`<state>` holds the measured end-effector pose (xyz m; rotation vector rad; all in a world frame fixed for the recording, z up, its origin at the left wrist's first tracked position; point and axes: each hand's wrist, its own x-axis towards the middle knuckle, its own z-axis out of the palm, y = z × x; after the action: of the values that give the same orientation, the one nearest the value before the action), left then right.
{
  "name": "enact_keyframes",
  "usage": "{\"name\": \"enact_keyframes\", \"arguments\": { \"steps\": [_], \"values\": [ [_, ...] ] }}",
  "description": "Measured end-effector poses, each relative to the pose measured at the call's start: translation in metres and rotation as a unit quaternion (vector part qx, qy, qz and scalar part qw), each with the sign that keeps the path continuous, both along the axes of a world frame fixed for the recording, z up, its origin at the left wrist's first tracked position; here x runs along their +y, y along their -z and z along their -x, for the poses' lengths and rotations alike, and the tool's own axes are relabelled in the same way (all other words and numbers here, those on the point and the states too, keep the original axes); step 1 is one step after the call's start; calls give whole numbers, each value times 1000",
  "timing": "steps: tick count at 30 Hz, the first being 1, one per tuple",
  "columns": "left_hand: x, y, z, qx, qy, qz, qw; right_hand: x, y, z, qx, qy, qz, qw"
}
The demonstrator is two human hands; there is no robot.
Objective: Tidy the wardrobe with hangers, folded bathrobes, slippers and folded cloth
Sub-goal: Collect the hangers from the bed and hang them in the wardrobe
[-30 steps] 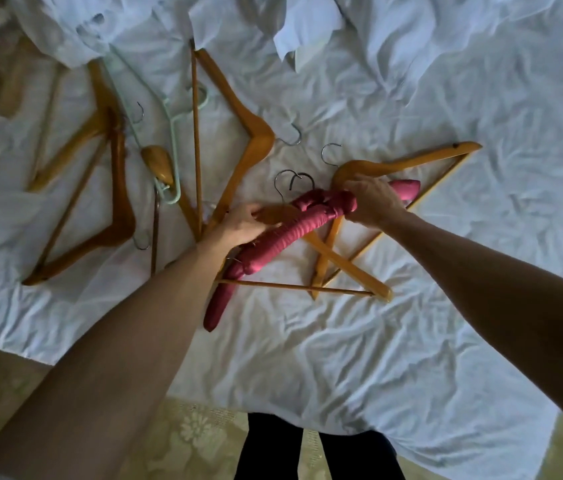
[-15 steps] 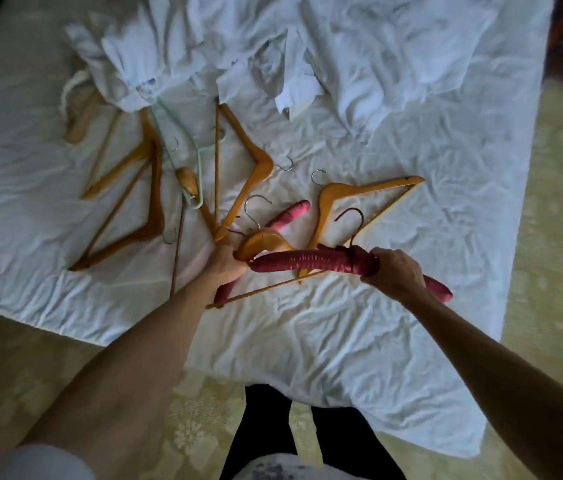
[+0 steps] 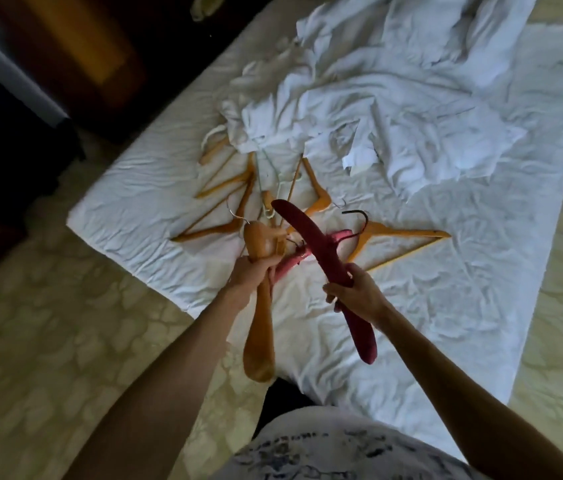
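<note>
**Both hands loaded with hangers, lifted off the bed**

Right hand [image 3: 354,295] is wrapped around the middle of a dark red padded fabric hanger [image 3: 321,258]; fingers curled fully round it, thumb side up; hanger runs diagonally, one end up over the bed, other end down toward the person's body; its dark hook [image 3: 356,216] sticks out to the right.

Left hand [image 3: 250,273] grips a broad-shouldered orange wooden hanger [image 3: 258,320] near its neck, fingers closed tight; the same fist seems to pinch a second pink-red padded hanger [image 3: 290,263] as well, though exactly how it sits in the grip cannot be told.

Handling, as a judgement: padded hangers look light, soft on the surface, stiff core inside; padding gives friction, so a mid-bar grip is secure; wooden one is rigid, heavier, smooth lacquer, likely slippery; best held at the neck under the hook, as now; hooks can snag each other when bundled.

Remaining thin orange wooden hangers [image 3: 224,202] lie scattered on the white wrinkled bedsheet [image 3: 446,289]; one triangular wooden hanger [image 3: 401,237] lies apart to the right; crumpled white cloth pile [image 3: 394,98] lies beyond them, not folded.
</note>
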<state>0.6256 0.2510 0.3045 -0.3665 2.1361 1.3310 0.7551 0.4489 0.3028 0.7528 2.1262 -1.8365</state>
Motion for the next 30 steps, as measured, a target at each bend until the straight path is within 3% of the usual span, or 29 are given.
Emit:
{"name": "enact_keyframes", "arguments": {
  "steps": [6, 14, 22, 30],
  "values": [
    [-31, -21, -50, 41, -117, -33, 992, -50, -25, -5, 42, -3, -104, 994],
    [-80, -35, -88, 61, -177, -102, 977, -104, -39, -7, -7, -44, -11, 999],
    [-164, -33, -108, 69, -288, -117, 948, -195, -38, 17, 24, -175, -33, 984],
    [-302, -41, -102, 116, -329, -96, 932, -343, -56, 74, 61, -341, -81, 934]
  ]
}}
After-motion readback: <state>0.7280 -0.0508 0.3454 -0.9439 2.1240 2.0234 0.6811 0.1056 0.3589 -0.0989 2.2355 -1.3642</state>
